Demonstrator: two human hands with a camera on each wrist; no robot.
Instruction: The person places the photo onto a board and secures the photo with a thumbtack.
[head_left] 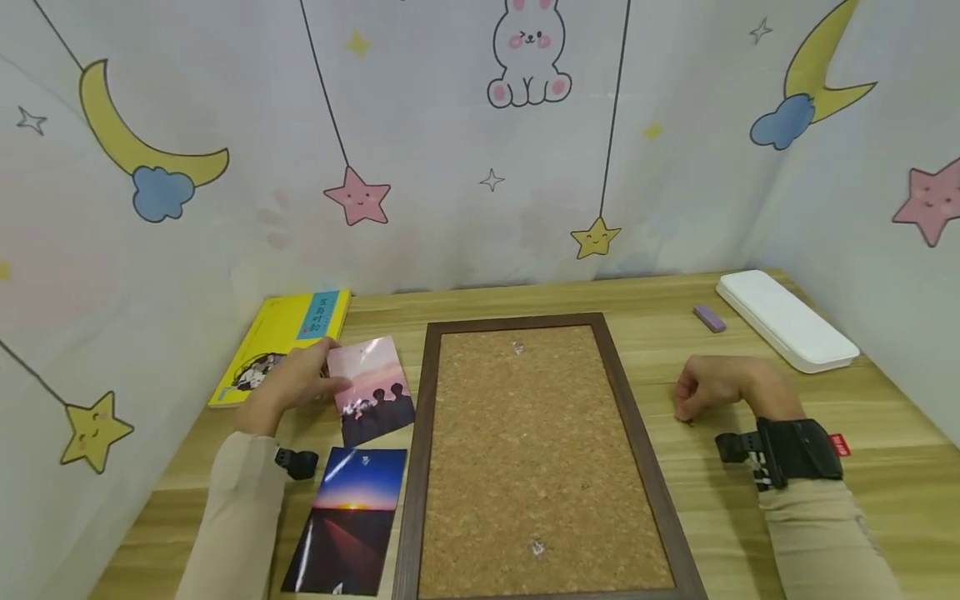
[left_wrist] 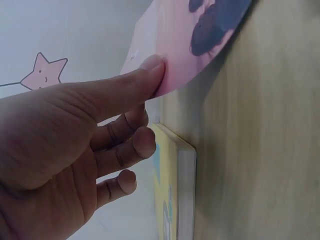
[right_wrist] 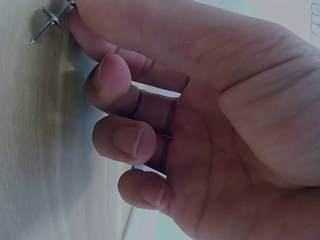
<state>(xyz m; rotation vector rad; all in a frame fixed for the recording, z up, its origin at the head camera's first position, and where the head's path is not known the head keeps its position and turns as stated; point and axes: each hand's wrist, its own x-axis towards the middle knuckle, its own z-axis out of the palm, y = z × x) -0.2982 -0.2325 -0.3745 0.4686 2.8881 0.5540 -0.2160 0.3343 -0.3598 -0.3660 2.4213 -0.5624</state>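
Note:
My left hand point(head_left: 303, 375) pinches the left edge of a pink-sky photo print point(head_left: 371, 367) with dark silhouettes along its bottom. The left wrist view has the thumb on the face of the print point(left_wrist: 175, 50), which bends slightly, while the other fingers curl loosely behind. Over the table on the right, my right hand point(head_left: 712, 387) points down with its fingers curled. Small silvery pointed pins point(right_wrist: 54, 19) lie at its thumb and index fingertips, and the fingertips close on one of them. Between the hands lies a cork board point(head_left: 525, 450) in a dark brown frame.
A sunset photo print point(head_left: 352, 508) lies left of the board, below the pink one. A yellow book point(head_left: 281, 333) is at the back left. At the back right are a purple eraser-like block point(head_left: 708, 317) and a white case point(head_left: 787, 321). Clear bits point(head_left: 537, 547) dot the cork.

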